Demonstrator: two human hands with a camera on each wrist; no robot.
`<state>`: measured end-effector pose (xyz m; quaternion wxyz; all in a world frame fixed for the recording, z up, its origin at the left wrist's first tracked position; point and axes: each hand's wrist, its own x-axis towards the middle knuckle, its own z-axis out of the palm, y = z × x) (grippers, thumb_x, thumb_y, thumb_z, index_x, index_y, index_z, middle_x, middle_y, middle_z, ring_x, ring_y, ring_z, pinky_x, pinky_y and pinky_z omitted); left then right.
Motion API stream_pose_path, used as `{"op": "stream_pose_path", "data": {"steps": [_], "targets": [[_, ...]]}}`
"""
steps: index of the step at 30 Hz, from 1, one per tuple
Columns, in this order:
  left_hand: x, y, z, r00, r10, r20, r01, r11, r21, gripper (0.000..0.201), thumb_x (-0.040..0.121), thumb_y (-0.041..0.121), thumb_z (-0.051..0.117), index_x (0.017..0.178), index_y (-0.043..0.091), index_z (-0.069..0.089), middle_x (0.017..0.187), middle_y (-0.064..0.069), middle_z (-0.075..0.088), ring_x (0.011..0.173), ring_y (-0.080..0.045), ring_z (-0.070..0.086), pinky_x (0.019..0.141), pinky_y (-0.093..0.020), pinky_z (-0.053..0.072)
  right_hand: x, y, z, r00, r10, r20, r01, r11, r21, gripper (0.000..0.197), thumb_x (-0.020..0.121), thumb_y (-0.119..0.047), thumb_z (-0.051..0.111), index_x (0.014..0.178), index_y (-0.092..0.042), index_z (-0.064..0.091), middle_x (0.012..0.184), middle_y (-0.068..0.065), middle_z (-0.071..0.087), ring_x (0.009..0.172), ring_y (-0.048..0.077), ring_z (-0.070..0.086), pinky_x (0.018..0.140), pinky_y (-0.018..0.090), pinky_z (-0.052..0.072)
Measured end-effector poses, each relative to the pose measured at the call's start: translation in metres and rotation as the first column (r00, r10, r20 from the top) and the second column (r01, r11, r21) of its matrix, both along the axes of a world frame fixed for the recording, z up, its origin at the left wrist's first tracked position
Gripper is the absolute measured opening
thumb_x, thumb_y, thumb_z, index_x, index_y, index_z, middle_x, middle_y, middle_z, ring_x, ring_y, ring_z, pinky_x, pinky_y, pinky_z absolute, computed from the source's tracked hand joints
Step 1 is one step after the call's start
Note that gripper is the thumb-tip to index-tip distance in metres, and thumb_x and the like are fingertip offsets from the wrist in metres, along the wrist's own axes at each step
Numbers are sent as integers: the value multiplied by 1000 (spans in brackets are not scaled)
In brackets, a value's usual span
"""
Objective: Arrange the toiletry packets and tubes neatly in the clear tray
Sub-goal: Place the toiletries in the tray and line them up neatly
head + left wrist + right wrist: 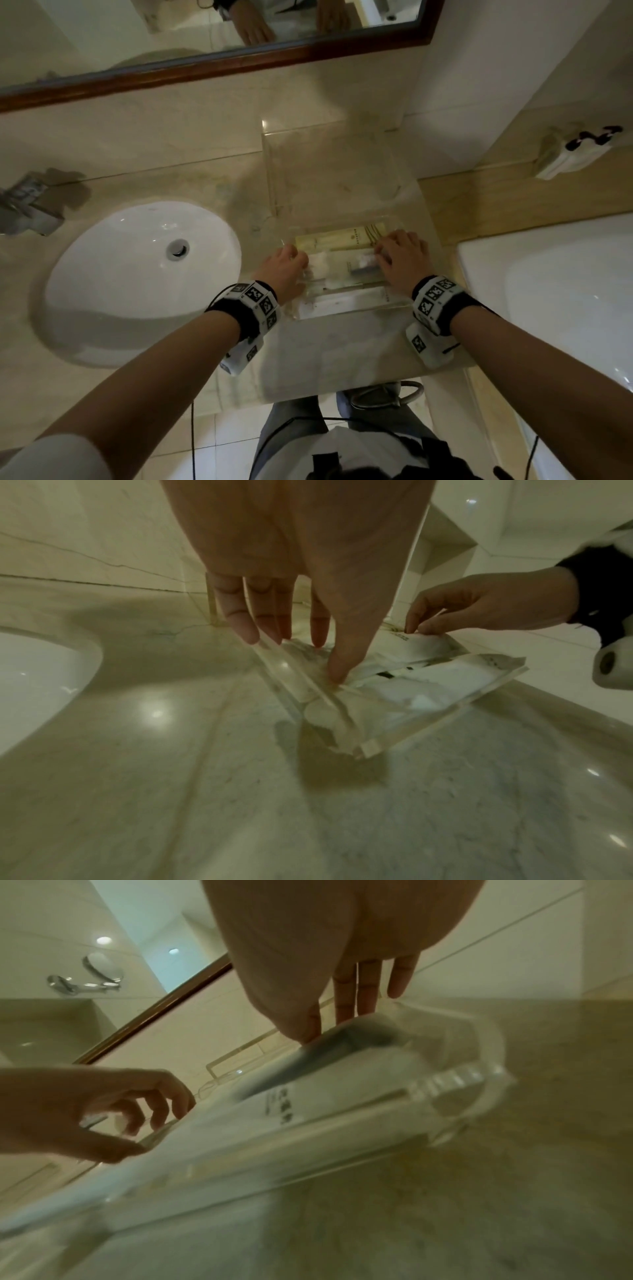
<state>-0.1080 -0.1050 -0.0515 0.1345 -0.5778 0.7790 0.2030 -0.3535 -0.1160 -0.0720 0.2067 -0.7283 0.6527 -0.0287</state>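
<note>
The clear tray (346, 316) sits on the marble counter right of the sink, with packets lying side by side in it. Cream packets (334, 240) lie along its far side. White packets (342, 277) fill the middle, one showing a dark item (364, 270), and a long white packet (342, 302) lies at the front. My left hand (298, 260) is at the tray's left end, its thumb (337, 679) pressing on a white packet (411, 653) and its other fingers straight by the tray wall (301, 680). My right hand (382, 251) is at the right end, fingertips (304, 1033) touching the packet with the dark item (342, 1047).
A larger clear acrylic stand (329, 171) is just behind the tray. The white sink (137, 274) and a chrome faucet (27, 205) are to the left. A white basin or tub (565, 291) lies to the right, past the counter's edge. A mirror (205, 34) hangs above.
</note>
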Motion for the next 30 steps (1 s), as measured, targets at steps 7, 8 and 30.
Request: {"op": "stream_pose_path", "data": {"steps": [7, 8, 30], "targets": [[6, -4, 5, 957, 244, -157, -262, 959, -105, 33, 90, 20, 52, 121, 6, 50, 128, -11, 45, 116, -28, 46, 95, -35, 40, -12, 0, 1, 885, -425, 192, 426, 904, 37, 32, 89, -13, 54, 119, -4, 48, 125, 16, 48, 114, 34, 46, 96, 43, 39], [8, -5, 5, 929, 326, -176, -344, 936, -81, 34, 90, 16, 52, 121, 3, 48, 127, -13, 44, 113, -30, 48, 93, -34, 41, -14, -1, 0, 865, -461, 196, 457, 887, 68, 30, 89, -12, 54, 117, -3, 49, 122, 17, 50, 111, 35, 48, 93, 42, 41], [-26, -13, -10, 905, 415, -90, -418, 908, -17, 50, 91, 19, 45, 139, 8, 36, 137, -13, 49, 128, -31, 39, 109, -36, 32, 8, -27, 5, 965, -241, 100, 233, 969, 84, 40, 90, -16, 45, 129, -16, 49, 130, 8, 55, 123, 29, 40, 104, 42, 30]]}}
